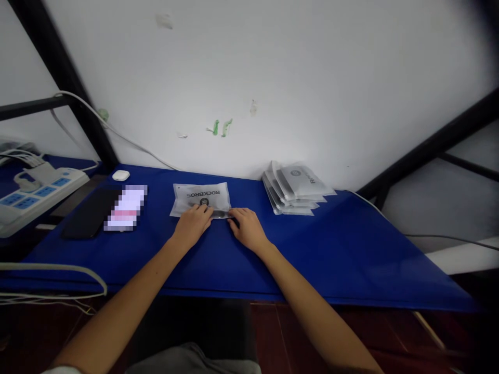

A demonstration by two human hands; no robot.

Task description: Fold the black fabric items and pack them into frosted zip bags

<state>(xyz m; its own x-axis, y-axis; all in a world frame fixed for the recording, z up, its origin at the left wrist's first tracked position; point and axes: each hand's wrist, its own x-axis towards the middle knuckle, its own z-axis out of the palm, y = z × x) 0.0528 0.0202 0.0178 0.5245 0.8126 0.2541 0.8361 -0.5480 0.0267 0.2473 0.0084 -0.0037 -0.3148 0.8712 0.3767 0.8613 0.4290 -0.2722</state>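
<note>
A frosted plastic pouch [215, 192] printed "ROCKBROS" lies on the blue tabletop, its lettering upside down to me. My left hand [194, 222] rests on the pouch's near edge, fingers bent and pressed together over it. At the near right corner, my right hand [248, 228] has its thumb and fingers closed on the edge. Between the hands a dark strip shows along that edge; whether it is inside the pouch I cannot tell. The fingertips are partly hidden. To the right is a stack of similar pouches [302, 181], several deep and slightly fanned.
On the left lie a phone with a lit screen [127, 206], a black flat object [91, 213] and a white earbud case [120, 175]. Beyond them is a white power strip [42, 195] with plugs. A white cable [128, 140] runs along the wall; black metal bars slope at both sides.
</note>
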